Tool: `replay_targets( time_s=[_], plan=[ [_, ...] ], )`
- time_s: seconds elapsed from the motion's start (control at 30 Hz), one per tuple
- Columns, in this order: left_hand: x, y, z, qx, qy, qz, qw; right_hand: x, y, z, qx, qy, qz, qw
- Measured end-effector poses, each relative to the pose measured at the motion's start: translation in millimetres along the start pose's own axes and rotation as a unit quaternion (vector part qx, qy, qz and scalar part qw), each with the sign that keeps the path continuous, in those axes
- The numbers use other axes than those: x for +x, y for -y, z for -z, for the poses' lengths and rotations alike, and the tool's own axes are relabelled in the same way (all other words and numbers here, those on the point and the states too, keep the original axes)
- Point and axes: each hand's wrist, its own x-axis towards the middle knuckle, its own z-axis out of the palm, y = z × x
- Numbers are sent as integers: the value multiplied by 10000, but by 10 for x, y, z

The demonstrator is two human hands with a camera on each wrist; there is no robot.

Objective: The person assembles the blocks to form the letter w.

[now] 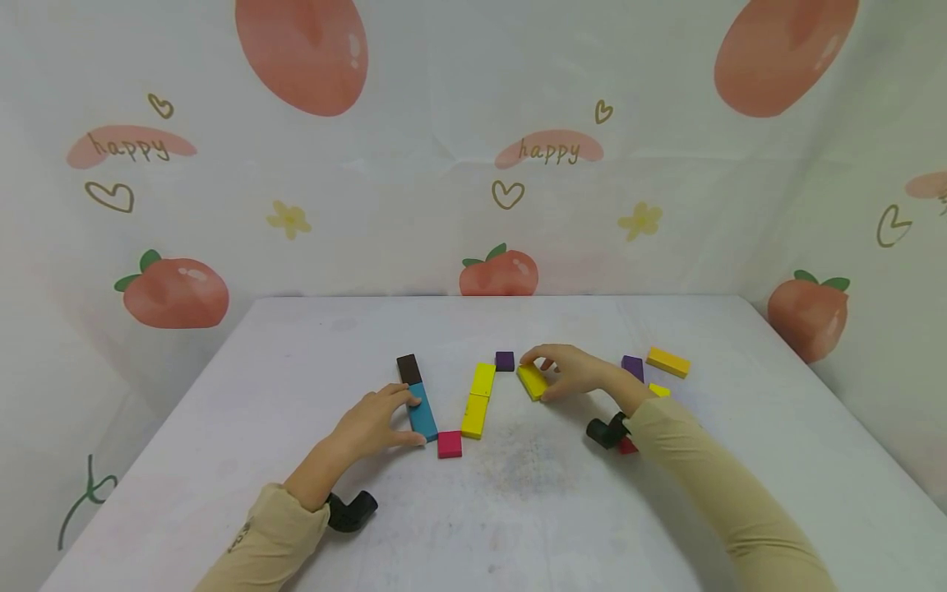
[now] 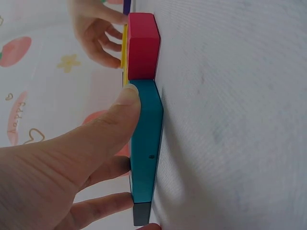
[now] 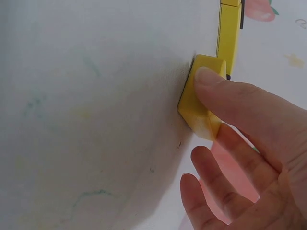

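Left hand: thumb and fingers spread wide along the blue block, touching it, thumb by its near end.
Right hand: fingers narrow, thumb and forefinger pinching the slanted yellow block.
Slanted yellow block: at 4 o'clock from the small purple block, just beside it; whether it rests fully on the table, I cannot tell.
Black block: at 11 o'clock from the blue one, touching its far end.
Red block: between 4 and 5 o'clock from the blue one, touching it.
Yellow pair: end to end, at 1 o'clock from the red, with the small purple block by its far end.
Beyond the right wrist: around 3 o'clock from that hand, a second purple block, an orange-yellow block and a partly hidden yellow piece.
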Motion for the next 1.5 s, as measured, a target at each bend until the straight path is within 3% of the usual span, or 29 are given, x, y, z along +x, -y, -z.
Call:
replay_targets(
  time_s=[1.5],
  plan=[
    [-8,2,3,6,-38,-15,10000,51,15,4,9,151,-85,9998]
  ],
)
